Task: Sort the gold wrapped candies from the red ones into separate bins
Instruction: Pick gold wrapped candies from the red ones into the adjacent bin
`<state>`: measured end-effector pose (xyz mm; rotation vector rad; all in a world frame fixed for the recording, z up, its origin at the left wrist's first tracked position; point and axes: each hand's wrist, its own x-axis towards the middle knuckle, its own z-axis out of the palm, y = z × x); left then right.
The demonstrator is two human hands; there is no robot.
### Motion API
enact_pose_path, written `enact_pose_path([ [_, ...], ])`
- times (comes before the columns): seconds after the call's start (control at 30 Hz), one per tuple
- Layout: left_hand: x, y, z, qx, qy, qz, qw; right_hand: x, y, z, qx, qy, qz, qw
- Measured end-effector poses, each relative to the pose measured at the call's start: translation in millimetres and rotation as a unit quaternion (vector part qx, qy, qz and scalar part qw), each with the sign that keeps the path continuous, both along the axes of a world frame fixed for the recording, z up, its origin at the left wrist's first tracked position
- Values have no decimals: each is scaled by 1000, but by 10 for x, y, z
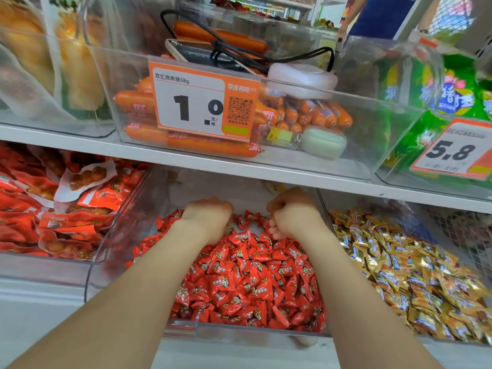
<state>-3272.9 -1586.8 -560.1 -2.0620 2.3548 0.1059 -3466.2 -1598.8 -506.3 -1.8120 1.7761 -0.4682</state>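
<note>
Left hand (pixel 207 218) and right hand (pixel 291 217) sit at the rear of the clear middle bin (pixel 239 332), directly over the red candies (pixel 247 278). Both are curled (contents hidden, so whether they hold anything cannot be told). The gold candies (pixel 399 275) fill the adjoining bin (pixel 394 206) to the right, apart from both hands.

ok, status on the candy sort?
Left hand and right hand curled, deep in red candies; grip unclear. Gold candies separate, on the right. Shelf overhangs hands.

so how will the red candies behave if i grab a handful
Probably light and loose: the red candies lie as a heap of small separate pieces. They look glossy and slick, so some may slip from a handful.
</note>
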Motion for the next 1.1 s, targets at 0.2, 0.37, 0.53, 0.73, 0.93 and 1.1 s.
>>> enact_pose_path([
  [0.2, 13, 66, 181, 2, 158, 25, 987, 13, 125, -9, -4, 247, 97, 964],
  [0.37, 35, 126, 358, -26, 259, 60, 964, -30, 88, -39, 51, 288, 153, 944],
  [0.53, 108, 125, 318, -36, 259, 29, 965, 14, 67, -117, 48, 250, 164, 953],
  [0.73, 61, 169, 266, 50, 233, -98, 966, 67, 30, -37, -27, 160, 104, 981],
  [0.93, -67, 211, 194, 37, 127, -73, 989, -24, 85, -33, -46, 279, 83, 956],
  [1.1, -33, 204, 275, 34, 29, 5, 999, -17, 107, -50, -50, 316, 94, 943],
])
